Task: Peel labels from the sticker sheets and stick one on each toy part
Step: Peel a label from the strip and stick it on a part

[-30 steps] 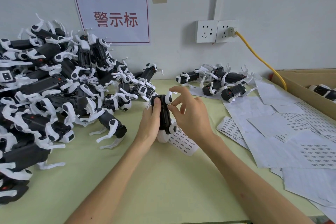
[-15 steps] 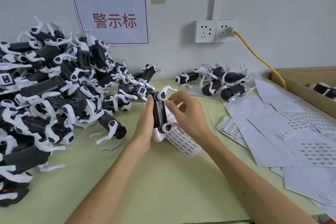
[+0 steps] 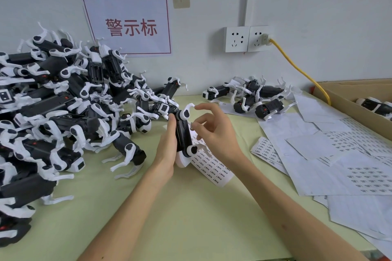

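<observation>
My left hand (image 3: 166, 148) grips a black toy part with white legs (image 3: 182, 133), held upright on its end over the green table (image 3: 191, 218). My right hand (image 3: 215, 133) is just to its right, fingers spread. A small label (image 3: 191, 126) sits at a fingertip against the toy's side. A narrow sticker sheet (image 3: 214, 170) lies under the toy and my right wrist.
A big pile of toy parts (image 3: 63, 112) fills the left of the table; a small group (image 3: 254, 97) lies by the back wall. Loose sticker sheets (image 3: 331, 154) cover the right. A cardboard box (image 3: 347, 101) stands far right, with a yellow cable (image 3: 297, 70) running to it.
The toy part has been turned from face-up onto its side in my left hand. My right hand's fingers have spread and shifted from the toy's top to its right side.
</observation>
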The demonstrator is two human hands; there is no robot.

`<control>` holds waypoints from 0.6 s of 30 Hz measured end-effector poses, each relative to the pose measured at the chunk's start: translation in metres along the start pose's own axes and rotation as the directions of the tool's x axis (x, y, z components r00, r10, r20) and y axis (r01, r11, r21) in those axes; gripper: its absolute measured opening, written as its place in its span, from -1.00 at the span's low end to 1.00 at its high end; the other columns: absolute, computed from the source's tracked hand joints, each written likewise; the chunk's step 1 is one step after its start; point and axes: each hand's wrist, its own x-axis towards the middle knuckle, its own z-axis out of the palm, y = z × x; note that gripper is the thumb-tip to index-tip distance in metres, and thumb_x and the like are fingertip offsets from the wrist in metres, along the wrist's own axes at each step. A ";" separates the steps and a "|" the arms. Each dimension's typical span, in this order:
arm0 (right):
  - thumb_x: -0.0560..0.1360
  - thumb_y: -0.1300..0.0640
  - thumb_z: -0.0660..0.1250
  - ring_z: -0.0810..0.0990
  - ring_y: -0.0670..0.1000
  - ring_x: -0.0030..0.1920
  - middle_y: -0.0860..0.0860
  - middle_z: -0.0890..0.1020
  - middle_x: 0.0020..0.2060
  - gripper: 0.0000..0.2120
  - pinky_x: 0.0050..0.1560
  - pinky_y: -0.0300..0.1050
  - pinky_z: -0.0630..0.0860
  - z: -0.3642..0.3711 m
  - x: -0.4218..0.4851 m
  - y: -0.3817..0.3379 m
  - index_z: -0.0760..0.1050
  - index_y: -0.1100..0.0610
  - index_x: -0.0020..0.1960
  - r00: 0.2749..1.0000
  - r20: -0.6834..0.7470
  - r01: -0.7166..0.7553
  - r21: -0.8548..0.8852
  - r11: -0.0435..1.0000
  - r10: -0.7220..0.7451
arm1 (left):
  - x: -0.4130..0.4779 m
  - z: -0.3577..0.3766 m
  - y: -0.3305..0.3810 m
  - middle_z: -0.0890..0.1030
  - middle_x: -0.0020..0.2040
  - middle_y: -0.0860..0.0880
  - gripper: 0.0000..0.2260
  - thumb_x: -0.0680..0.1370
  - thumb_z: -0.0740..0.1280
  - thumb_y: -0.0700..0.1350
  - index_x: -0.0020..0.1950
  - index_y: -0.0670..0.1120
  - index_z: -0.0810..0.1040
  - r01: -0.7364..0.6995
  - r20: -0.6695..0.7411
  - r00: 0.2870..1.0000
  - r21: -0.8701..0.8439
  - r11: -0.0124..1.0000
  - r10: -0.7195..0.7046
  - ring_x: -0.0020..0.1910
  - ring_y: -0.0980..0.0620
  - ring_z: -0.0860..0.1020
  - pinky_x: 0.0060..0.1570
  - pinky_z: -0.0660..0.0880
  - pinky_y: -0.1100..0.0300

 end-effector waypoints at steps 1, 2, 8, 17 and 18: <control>0.54 0.30 0.39 0.57 0.12 -0.34 0.01 0.67 -0.24 -0.68 -0.28 -0.23 0.49 0.001 -0.001 0.000 0.47 0.02 0.21 1.000 -0.003 0.018 -0.009 1.000 -0.018 | 0.000 0.000 -0.001 0.75 0.06 0.01 -0.43 0.63 0.01 0.40 0.13 0.08 0.67 -0.005 -0.006 1.000 0.023 1.000 0.005 0.08 0.05 0.70 0.21 0.56 0.03; 0.54 0.30 0.39 0.56 0.15 -0.34 0.01 0.66 -0.24 -0.67 -0.30 -0.24 0.48 0.002 -0.001 0.000 0.46 0.00 0.21 0.999 -0.007 0.032 -0.018 0.999 -0.033 | 0.000 0.001 -0.001 0.75 0.03 0.03 -0.44 0.63 0.01 0.40 0.09 0.10 0.68 -0.006 -0.013 1.000 0.039 0.999 0.006 0.06 0.07 0.70 0.16 0.56 0.06; 0.52 0.29 0.40 0.46 -0.08 -0.41 -0.08 0.64 -0.26 -0.63 -0.28 -0.29 0.43 0.001 0.000 0.004 0.44 -0.04 0.22 0.994 -0.029 0.098 -0.139 0.985 -0.103 | -0.005 0.004 -0.001 0.76 -0.06 0.09 -0.47 0.66 0.00 0.36 -0.06 0.15 0.70 -0.068 -0.018 0.997 0.110 0.992 0.070 -0.09 0.19 0.70 -0.01 0.52 0.12; 0.52 0.23 0.41 0.55 -0.11 -0.28 -0.18 0.62 -0.22 -0.61 -0.21 -0.40 0.41 0.001 0.001 0.010 0.42 -0.12 0.22 0.983 -0.028 0.162 -0.345 0.925 -0.183 | -0.007 0.007 -0.003 0.72 0.09 0.01 -0.52 0.69 0.00 0.28 0.15 0.09 0.64 -0.153 -0.043 0.985 0.193 0.969 0.164 0.15 0.05 0.65 0.22 0.53 0.06; 0.52 0.23 0.41 0.55 -0.11 -0.29 -0.18 0.62 -0.22 -0.61 -0.22 -0.39 0.41 0.001 0.001 0.011 0.42 -0.13 0.22 0.982 -0.030 0.164 -0.347 0.923 -0.185 | -0.007 0.008 -0.003 0.72 0.10 0.01 -0.53 0.70 0.00 0.28 0.16 0.09 0.64 -0.160 -0.045 0.984 0.199 0.967 0.172 0.16 0.05 0.65 0.25 0.52 0.04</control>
